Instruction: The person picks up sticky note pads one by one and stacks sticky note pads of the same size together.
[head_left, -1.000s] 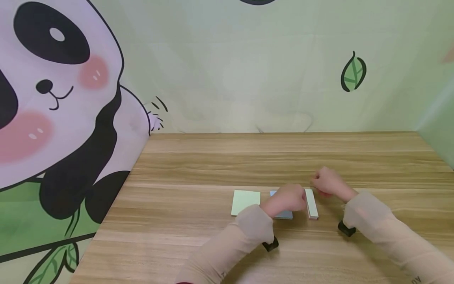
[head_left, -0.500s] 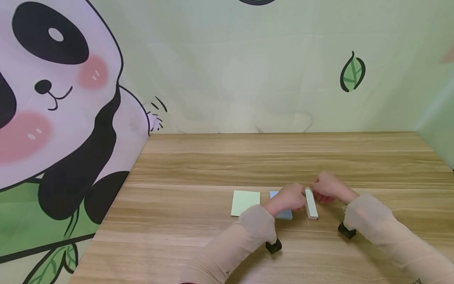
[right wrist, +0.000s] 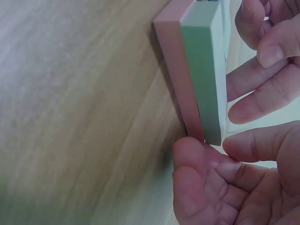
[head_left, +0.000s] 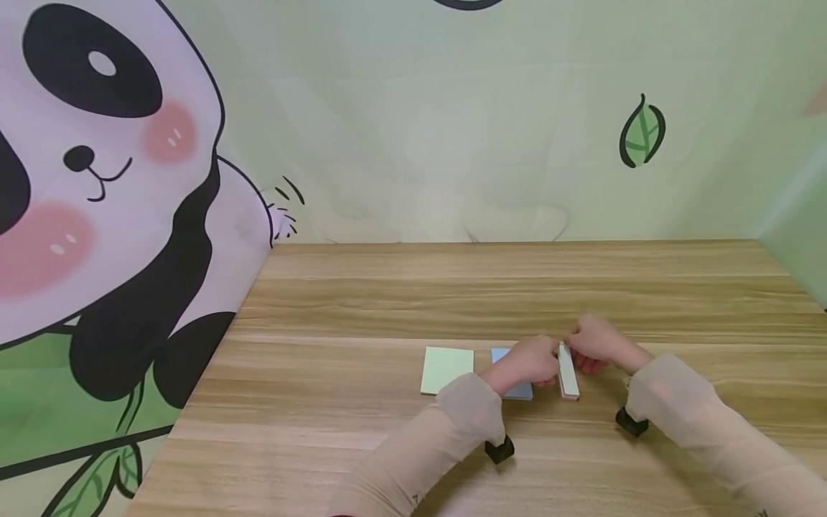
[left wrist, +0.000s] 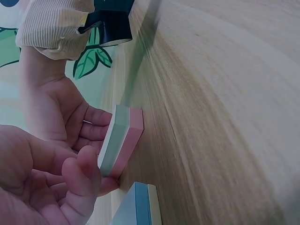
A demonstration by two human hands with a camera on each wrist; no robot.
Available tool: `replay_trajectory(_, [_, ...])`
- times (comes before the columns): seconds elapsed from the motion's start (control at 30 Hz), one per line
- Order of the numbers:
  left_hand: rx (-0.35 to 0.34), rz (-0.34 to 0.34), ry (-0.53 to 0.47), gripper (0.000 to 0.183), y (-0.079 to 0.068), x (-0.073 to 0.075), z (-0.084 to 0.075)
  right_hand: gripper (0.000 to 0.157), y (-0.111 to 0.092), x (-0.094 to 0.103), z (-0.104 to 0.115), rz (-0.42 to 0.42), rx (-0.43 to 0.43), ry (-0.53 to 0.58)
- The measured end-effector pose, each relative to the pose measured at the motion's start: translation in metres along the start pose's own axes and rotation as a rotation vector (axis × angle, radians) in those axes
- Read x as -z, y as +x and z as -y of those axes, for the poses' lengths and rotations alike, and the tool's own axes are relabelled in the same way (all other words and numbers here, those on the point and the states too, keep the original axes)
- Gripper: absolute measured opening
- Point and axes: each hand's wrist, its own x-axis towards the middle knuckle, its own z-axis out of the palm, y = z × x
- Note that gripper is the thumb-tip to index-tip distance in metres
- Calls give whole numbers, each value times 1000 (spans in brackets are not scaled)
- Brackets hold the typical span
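In the head view, a narrow sticky note pad [head_left: 568, 377] lies on the table, its pale green upper layer over a pink one. My right hand [head_left: 596, 342] is at its far end; the right wrist view shows the thumb [right wrist: 243, 144] and a fingertip [right wrist: 190, 152] pinching the corner there. From the other side, my left hand [head_left: 531, 359] reaches in, with straight fingers [right wrist: 258, 98] along the pad's long side and the thumb and forefinger apart. A blue square pad [head_left: 519, 391] is partly hidden under the left hand and wrist.
A light green square pad [head_left: 446, 368] lies left of the blue one. In the left wrist view, the blue pad [left wrist: 140, 204] has a cream layer under it. Behind the wooden table [head_left: 388, 294] hangs a backdrop [head_left: 400, 129] with a panda drawing [head_left: 116, 187].
My right hand has come down and toward me, onto the far end of the narrow pad. That pad's far end has shifted slightly; my left hand has stayed almost still.
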Motion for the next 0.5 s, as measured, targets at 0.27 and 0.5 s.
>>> replay_trajectory(0.27, [-22,2,41,12,0,1,0,30,-2,-1,2,-30,53,-40])
replay_trajectory(0.5, [-20,6,21,12,-4,-1,0,31,-7,-3,4,-40,61,-95])
